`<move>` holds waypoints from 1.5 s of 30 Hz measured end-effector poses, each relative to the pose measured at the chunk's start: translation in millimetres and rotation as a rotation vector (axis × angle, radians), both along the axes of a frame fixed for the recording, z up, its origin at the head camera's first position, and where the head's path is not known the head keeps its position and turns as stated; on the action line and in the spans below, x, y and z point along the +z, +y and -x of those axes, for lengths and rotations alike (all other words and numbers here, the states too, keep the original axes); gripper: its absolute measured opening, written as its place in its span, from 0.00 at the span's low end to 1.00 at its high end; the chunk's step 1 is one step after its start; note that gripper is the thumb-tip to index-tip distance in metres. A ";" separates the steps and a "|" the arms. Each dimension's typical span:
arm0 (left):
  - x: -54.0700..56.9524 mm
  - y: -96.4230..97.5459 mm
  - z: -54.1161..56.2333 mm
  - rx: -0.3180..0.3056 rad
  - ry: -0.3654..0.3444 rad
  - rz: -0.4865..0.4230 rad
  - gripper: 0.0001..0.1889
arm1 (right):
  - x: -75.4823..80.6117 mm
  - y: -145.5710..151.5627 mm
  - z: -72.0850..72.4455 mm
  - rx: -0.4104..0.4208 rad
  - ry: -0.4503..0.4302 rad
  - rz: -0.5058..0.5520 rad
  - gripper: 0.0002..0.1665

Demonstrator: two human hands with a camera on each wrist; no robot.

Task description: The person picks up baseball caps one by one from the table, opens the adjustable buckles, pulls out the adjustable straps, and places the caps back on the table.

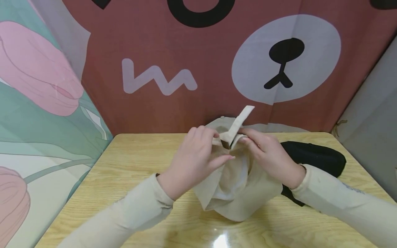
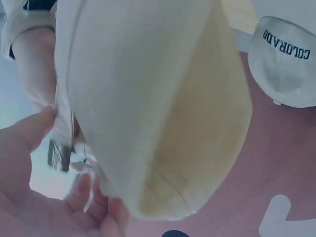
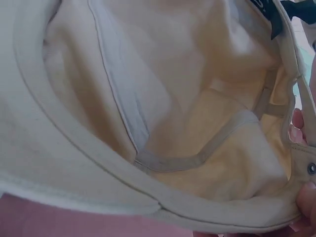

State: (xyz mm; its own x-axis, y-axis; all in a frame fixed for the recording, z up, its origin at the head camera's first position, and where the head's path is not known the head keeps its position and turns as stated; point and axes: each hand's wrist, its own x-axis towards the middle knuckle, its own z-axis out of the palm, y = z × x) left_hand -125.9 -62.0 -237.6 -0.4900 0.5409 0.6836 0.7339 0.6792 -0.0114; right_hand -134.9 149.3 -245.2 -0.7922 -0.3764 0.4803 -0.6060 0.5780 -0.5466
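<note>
A cream baseball cap point(image 1: 248, 196) is between both hands over the table, its hollow inside facing the right wrist camera. From its back opening a loose strap end point(image 1: 241, 120) sticks up. A metal buckle point(image 2: 59, 155) sits on the strap. My left hand point(image 1: 193, 158) holds the cap by the buckle, thumb on the strap and fingers curled at the cloth edge. My right hand point(image 1: 273, 156) pinches the opposite side of the back opening, close to a small eyelet point(image 3: 311, 168).
A white cap lettered COLORADO point(image 2: 284, 64) stands behind the held cap. To the right, a black soft item point(image 1: 316, 156) lies on the wooden table point(image 1: 133, 151), partly behind the right forearm. A printed cloth backdrop point(image 1: 149, 113) hangs at the table's far edge.
</note>
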 end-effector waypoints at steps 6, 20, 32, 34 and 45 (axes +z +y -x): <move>-13.2 -3.3 -4.7 0.109 0.174 0.005 0.25 | 0.0 -0.8 3.6 -0.015 0.113 -0.002 0.16; -11.3 -12.6 15.4 -0.064 0.135 -0.194 0.08 | 2.1 -2.7 7.7 -0.004 0.398 -0.141 0.12; -2.0 -11.0 17.9 -0.125 0.117 -0.165 0.08 | 3.4 -9.0 15.9 -0.004 0.723 -0.261 0.31; -1.5 -10.3 18.6 -0.120 0.115 -0.165 0.08 | 3.5 -10.1 16.8 -0.008 0.751 -0.283 0.30; -0.9 -9.7 22.6 -0.097 0.117 -0.168 0.07 | 3.7 -15.0 24.0 -0.009 0.886 -0.354 0.24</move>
